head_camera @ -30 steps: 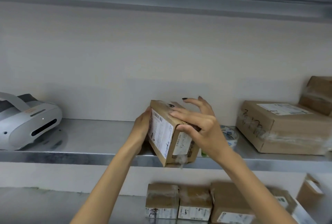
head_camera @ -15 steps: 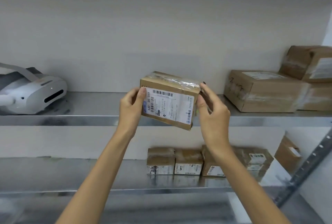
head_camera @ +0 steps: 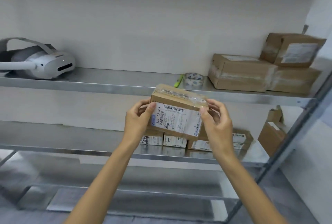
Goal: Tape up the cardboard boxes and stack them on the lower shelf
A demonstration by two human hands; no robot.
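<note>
Left hand and right hand pinch the taped box by its ends; label forward, probably for stacking on the lower shelf

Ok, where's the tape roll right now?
Head view: the tape roll sits on the upper shelf, right of centre, between a yellow-green tool and the big cardboard box, beyond the held box.

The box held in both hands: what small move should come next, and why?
Probably lower the box toward the lower shelf. Clear tape already covers its top, the left hand and right hand grip its ends in mid-air, and the small boxes on that shelf sit just below it in view, so setting it on them looks natural.
</note>
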